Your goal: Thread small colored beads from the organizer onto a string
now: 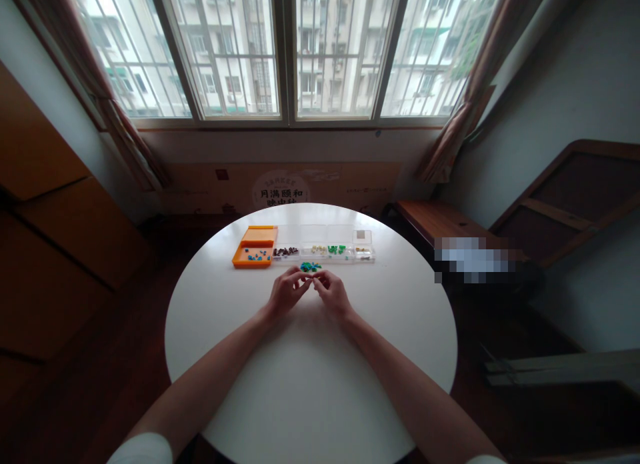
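My left hand (287, 291) and my right hand (331, 292) rest near the middle of a round white table (310, 384), fingertips pinched together and nearly touching each other. What they pinch is too small to make out. Just beyond the fingertips lies a small heap of teal and green pieces (310, 267). Behind that stands an orange tray (254, 248) with a few blue pieces, and beside it a clear compartment box (330, 245) holding dark, yellow, green and pale pieces.
A large barred window (290, 51) with curtains fills the far wall. A wooden bench (440, 224) stands at the right, a wooden cabinet (50, 237) at the left. A printed cardboard panel (280, 187) leans under the window.
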A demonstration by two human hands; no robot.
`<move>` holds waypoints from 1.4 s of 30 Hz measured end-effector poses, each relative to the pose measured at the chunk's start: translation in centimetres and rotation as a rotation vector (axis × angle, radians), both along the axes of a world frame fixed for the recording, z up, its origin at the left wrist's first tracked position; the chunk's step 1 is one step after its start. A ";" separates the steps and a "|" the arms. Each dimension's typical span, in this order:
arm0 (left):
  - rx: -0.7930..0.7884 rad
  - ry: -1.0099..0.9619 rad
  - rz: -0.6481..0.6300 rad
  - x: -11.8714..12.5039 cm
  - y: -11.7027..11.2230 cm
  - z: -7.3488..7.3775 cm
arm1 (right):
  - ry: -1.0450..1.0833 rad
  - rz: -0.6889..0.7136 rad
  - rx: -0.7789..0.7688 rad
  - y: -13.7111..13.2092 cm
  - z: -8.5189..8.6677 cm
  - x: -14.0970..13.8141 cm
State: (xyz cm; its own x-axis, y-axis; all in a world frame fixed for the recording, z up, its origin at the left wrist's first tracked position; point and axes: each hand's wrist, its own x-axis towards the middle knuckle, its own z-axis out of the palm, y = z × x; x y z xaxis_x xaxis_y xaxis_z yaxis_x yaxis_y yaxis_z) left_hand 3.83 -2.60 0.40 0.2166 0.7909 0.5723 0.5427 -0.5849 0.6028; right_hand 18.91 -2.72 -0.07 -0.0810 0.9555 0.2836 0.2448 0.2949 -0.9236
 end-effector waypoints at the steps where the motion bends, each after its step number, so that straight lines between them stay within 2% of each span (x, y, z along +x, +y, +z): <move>1: -0.002 0.003 0.000 0.0 0.0 0.0 | -0.001 0.001 0.000 0.0 0.0 0.0; 24: 0.010 0.026 -0.010 0.0 -0.2 0.2 | -0.010 -0.027 0.022 0.1 -0.1 0.0; 42: 0.018 0.028 -0.023 0.0 0.1 -0.1 | 0.001 -0.016 0.013 0.1 -0.1 0.0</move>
